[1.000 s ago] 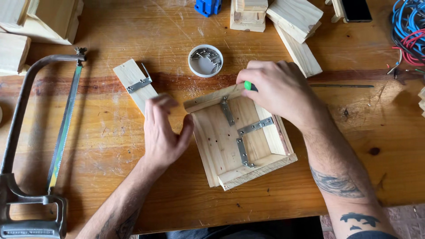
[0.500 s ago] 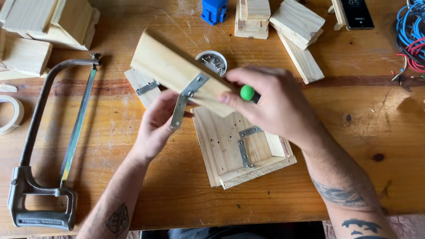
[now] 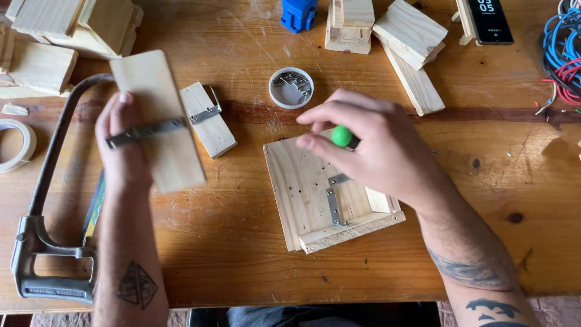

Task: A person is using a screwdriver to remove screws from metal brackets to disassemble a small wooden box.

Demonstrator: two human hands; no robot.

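Here, in the head view, everything sits around the unfinished wooden box (image 3: 330, 197), a flat pine base with one low wall along its near edge and a metal corner bracket (image 3: 334, 200) screwed into its floor. The box lies near the middle of the wooden workbench (image 3: 242, 254), its near corner close to the bench's front edge. Bare bench shows to the left of the box and along the front; more lies to its right, out to the bundle of coloured wires (image 3: 563, 51) at the far right corner.

The right hand (image 3: 375, 148) hovers over the far side of the box, fingers curled around a green-handled tool (image 3: 342, 135); only the round green end shows. The left hand (image 3: 124, 148), well left of the box, is clamped on a loose pine board (image 3: 158, 121) that carries a metal strap bracket (image 3: 145, 132) across its face, tilted up off the bench. Between that board and the box lies a smaller wood piece with a bracket (image 3: 207, 118).

Just beyond the box stands a small round tin of screws (image 3: 291, 88). Further back are stacked wood offcuts (image 3: 408, 36), a blue plastic object (image 3: 299, 13) and a phone on a stand (image 3: 490, 21). Far left of the box, a hacksaw (image 3: 48, 230) lies along the bench under the left forearm, with a roll of masking tape (image 3: 15, 145) and more wood blocks (image 3: 54, 42) beyond.
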